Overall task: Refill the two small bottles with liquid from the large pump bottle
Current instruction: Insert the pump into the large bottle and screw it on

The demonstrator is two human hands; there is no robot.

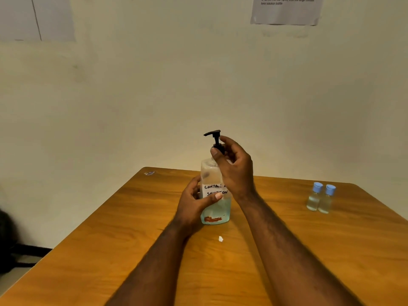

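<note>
Two bare forearms reached in from the near edge over a wooden table (110, 250), and a small white scrap (220, 239) lay on the wood between them, just in front of the big bottle. The left hand (192, 204) was wrapped round the lower half of the large pump bottle (217, 209), its thumb lying across the front just under a white handwritten label (215, 189) and its fingers curled behind. The bottle stood upright on the table near the middle, clear plastic with pale blue liquid filling roughly its lower part and a reddish mark near its base. Above it the right hand (236, 168) came in from the right, thumb and fingertips pinching the black collar at the foot of the pump (213, 133), whose nozzle pointed left. Farther back and well off to the right, the two small bottles (314, 197) stood upright side by side, so close that whether they touched could not be told, each with a blue cap (318, 187) on and clear liquid inside. At the table's far left corner lay another tiny scrap (149, 173). Behind the table rose a plain pale wall (198, 74), with a printed sheet of paper (287, 9) fixed high on the right, its text too blurred to read, and another pale sheet (35, 18) high on the left.
</note>
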